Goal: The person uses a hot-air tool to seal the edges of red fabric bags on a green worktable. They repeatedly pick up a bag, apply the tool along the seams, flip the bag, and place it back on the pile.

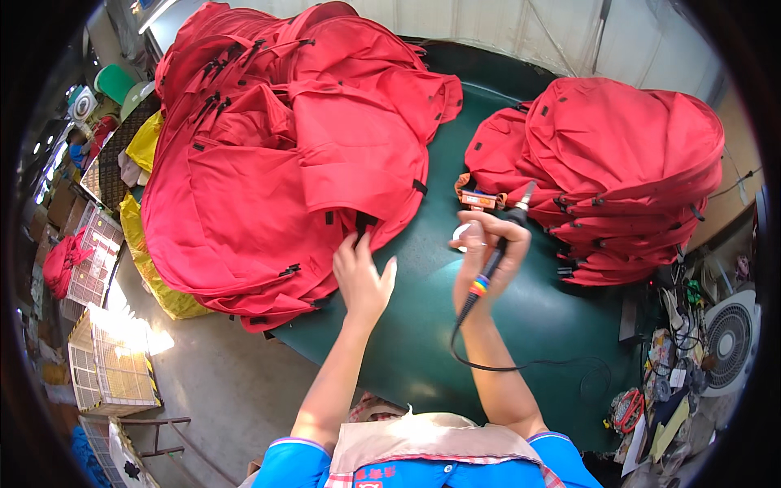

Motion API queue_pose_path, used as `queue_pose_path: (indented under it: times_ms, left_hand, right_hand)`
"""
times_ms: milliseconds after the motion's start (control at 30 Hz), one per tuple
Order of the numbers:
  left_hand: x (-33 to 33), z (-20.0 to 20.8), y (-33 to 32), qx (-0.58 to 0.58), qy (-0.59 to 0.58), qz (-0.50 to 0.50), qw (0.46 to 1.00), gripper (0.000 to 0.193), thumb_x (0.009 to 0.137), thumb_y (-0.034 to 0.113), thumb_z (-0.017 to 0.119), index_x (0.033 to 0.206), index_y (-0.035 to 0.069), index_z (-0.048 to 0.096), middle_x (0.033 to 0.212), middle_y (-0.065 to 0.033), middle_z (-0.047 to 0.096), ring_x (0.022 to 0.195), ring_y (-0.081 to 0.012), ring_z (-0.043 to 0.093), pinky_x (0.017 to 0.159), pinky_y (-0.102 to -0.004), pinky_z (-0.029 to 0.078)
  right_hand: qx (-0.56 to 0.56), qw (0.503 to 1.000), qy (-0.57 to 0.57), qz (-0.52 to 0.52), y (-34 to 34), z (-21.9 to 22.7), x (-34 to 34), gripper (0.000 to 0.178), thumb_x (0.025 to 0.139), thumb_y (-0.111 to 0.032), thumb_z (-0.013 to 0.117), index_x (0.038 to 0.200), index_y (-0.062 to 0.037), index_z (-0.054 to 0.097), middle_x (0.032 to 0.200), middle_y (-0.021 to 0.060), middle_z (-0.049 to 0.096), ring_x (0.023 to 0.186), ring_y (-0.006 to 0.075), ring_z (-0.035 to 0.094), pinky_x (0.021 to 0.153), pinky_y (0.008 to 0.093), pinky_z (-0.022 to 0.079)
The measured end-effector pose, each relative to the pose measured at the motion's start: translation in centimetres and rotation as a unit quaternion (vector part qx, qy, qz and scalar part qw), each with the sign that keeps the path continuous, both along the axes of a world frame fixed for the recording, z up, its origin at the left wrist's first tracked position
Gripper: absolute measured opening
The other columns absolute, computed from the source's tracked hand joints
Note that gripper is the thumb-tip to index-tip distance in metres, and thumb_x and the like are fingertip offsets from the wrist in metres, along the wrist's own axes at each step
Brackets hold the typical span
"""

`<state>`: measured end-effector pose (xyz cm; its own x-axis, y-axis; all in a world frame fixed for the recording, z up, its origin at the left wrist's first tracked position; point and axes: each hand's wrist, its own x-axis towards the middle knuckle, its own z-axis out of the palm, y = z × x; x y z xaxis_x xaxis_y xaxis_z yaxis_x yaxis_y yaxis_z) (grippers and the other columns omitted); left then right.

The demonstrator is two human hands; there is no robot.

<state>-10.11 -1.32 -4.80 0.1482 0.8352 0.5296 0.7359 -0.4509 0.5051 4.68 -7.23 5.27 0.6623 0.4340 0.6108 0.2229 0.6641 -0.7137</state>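
A large heap of red backpacks lies at the left of the green table. My left hand reaches to its near right edge, thumb apart, fingertips at a short black strap. Whether the fingers pinch it is hard to see. In my right hand is a corded soldering iron, its metal tip pointing up and away from me. Rainbow-striped tape wraps its cord end. Close to this hand are a small white round thing, partly hidden, and an orange-and-white small box.
Another stack of red backpacks stands at the table's right. The iron's black cord loops across my right forearm. A grey fan and clutter sit at the far right. Wire crates and a yellow bag are on the left.
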Motion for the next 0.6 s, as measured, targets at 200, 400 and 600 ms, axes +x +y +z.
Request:
queue_pose_path:
  times_ms: [200, 400, 600]
  left_hand:
    - [4.4, 0.4, 8.4, -0.147, 0.214, -0.011, 0.966, 0.038, 0.087, 0.037, 0.072, 0.102, 0.003, 0.068, 0.1, -0.0182, 0.072, 0.098, -0.0357, 0.068, 0.088, -0.0512, 0.049]
    - [2.7, 4.1, 1.1, -0.138, -0.183, -0.173, 0.958, 0.033, 0.094, 0.023, 0.069, 0.11, -0.005, 0.061, 0.09, -0.0235, 0.069, 0.087, -0.0345, 0.071, 0.076, -0.0455, 0.053]
    - [4.1, -1.9, -8.4, -0.175, -0.41, -0.293, 0.846, 0.034, 0.098, 0.012, 0.065, 0.128, -0.002, 0.058, 0.119, -0.0119, 0.065, 0.111, -0.019, 0.061, 0.096, -0.034, 0.047]
  right_hand:
    - [-0.026, 0.999, -0.002, -0.024, -3.3, 0.1, 3.3, 0.022, 0.101, -0.007, 0.062, 0.111, -0.0053, 0.043, 0.104, 0.0148, 0.069, 0.08, 0.0109, 0.064, 0.063, 0.0227, 0.055]
    - [-0.11, 0.993, 0.035, 0.019, -1.8, -1.8, 3.1, 0.023, 0.101, -0.01, 0.065, 0.113, -0.0037, 0.047, 0.107, 0.0112, 0.067, 0.095, 0.0149, 0.066, 0.081, 0.0294, 0.057]
    - [-0.023, 0.997, 0.041, 0.067, -1.4, 0.0, -0.3, 0.031, 0.097, -0.005, 0.071, 0.111, -0.0058, 0.044, 0.098, 0.0065, 0.062, 0.089, 0.0109, 0.061, 0.079, 0.0251, 0.052]
